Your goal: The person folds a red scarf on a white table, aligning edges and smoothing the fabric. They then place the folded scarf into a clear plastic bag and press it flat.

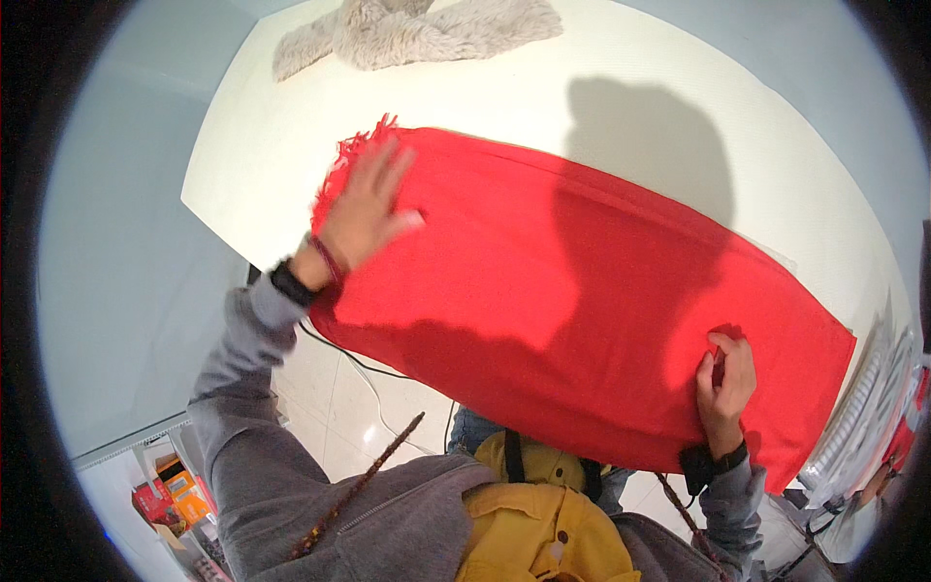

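Observation:
A red fringed scarf point(465, 262) lies spread lengthwise across the white table, its near side hanging over the front edge. My left hand point(367, 213), slightly blurred, is over the scarf's left end beside the fringe point(364, 141). Its fingers are spread and hold nothing. Toward the scarf's right end is my right hand point(727, 388), with loosely bent fingers and a gap between thumb and forefinger. No cloth shows gathered in it. Whether either palm presses on the fabric cannot be made out.
A pale fluffy fur piece point(436, 39) lies at the far side of the white table point(252, 145). Clear plastic-wrapped packages point(868, 407) are stacked at the right edge. Cables point(354, 359) hang below the table at left, and a box with orange packets point(184, 490) stands lower left.

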